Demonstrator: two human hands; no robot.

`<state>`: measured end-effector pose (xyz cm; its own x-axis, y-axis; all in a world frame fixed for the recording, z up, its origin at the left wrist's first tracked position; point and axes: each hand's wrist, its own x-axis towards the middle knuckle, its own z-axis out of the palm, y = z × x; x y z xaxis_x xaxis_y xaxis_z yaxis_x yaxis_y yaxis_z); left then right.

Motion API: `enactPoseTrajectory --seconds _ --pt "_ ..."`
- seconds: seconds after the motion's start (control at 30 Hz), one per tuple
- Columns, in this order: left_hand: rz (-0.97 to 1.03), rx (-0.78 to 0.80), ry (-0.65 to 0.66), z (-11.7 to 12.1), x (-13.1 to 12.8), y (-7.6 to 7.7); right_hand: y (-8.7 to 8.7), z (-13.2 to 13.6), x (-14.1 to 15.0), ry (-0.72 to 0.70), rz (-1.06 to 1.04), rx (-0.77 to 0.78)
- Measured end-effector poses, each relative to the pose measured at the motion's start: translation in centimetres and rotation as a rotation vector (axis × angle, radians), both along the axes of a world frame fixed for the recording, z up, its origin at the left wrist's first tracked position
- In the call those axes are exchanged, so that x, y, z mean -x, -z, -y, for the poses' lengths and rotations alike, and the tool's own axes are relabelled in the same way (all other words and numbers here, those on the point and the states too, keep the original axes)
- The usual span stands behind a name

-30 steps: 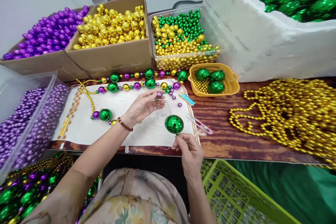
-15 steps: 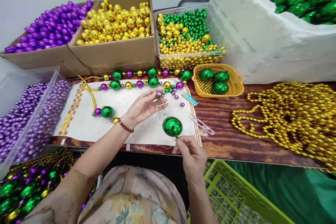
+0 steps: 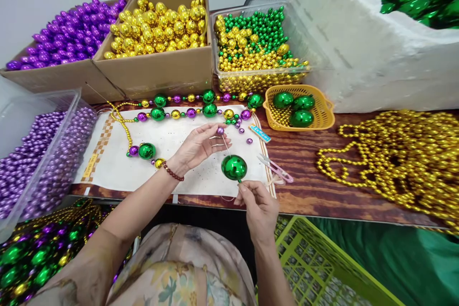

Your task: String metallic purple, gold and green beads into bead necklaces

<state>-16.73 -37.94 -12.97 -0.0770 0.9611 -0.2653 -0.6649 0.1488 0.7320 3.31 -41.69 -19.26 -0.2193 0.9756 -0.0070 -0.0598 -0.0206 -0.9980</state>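
My left hand (image 3: 203, 146) pinches a small purple bead (image 3: 220, 130) between thumb and forefinger, its other fingers loosely spread. A thin needle (image 3: 226, 145) runs from that bead down to a large shiny green bead (image 3: 234, 167). Below the large bead, my right hand (image 3: 256, 205) is closed on a small green bead (image 3: 240, 181), mostly covered by the fingertips. Thin thread loops near the mat's front edge. On the white mat (image 3: 201, 177), a strung section with a purple bead (image 3: 134, 151) and a large green bead (image 3: 147, 151) runs under my left wrist.
Loose small beads (image 3: 241, 130) and pink-handled snips (image 3: 276, 169) lie right of my left hand. Behind stand boxes of purple beads (image 3: 77, 33) and gold beads (image 3: 158, 28), and a yellow basket (image 3: 324, 119). Gold bead strands (image 3: 405, 162) heap at right; a green crate (image 3: 322, 258) sits below.
My right hand has moved slightly up and left with the large green bead, narrowing the gap to the purple bead. My left hand has shifted slightly right.
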Motion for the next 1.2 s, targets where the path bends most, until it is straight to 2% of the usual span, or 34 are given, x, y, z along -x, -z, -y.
enactPoseTrajectory --seconds 0.07,0.3,0.37,0.5,0.53,0.6,0.7,0.77,0.87,0.93,1.07,1.13,1.2 --pt "-0.054 -0.005 0.006 0.2 -0.6 0.5 -0.1 -0.3 0.8 0.002 -0.021 0.049" --pt "-0.137 -0.023 -0.103 0.2 -3.9 1.9 0.3 -0.1 3.5 0.021 -0.067 0.174" --pt "-0.167 -0.005 -0.118 -0.1 -4.6 2.2 0.4 0.2 3.3 0.028 -0.059 0.173" --pt "-0.333 -0.011 -0.109 -0.4 -5.4 2.5 0.1 -0.7 0.7 -0.093 0.053 0.097" --pt "-0.407 -0.036 -0.064 -0.3 -5.6 2.5 -0.1 -1.3 -0.2 -0.077 0.092 0.063" --pt "-0.58 -0.113 0.099 -0.1 -6.0 2.2 -0.5 -2.7 -1.7 0.047 0.119 0.008" --pt "-0.828 -0.26 0.365 0.5 -6.7 1.4 -1.3 -4.6 -2.9 0.104 0.011 -0.018" --pt "-0.941 -0.316 0.449 0.7 -6.9 0.9 -1.8 -5.5 -3.1 0.154 -0.099 -0.01" --pt "-1.057 -0.324 0.517 0.7 -6.9 0.4 -2.4 -6.1 -3.1 0.38 -0.287 0.029" --pt "-1.057 -0.319 0.557 0.6 -6.6 -0.1 -2.7 -5.9 -3.0 0.399 -0.355 0.068" --pt "-0.923 -0.318 0.65 0.0 -5.8 -1.3 -3.1 -4.6 -2.4 0.197 -0.3 0.109" --pt "-0.889 -0.351 0.76 -0.3 -5.1 -1.9 -3.5 -4.3 -2.7 0.202 -0.3 0.105" --pt "-0.898 -0.382 0.858 -0.8 -4.1 -2.4 -4.0 -4.7 -3.7 0.271 -0.306 0.073"
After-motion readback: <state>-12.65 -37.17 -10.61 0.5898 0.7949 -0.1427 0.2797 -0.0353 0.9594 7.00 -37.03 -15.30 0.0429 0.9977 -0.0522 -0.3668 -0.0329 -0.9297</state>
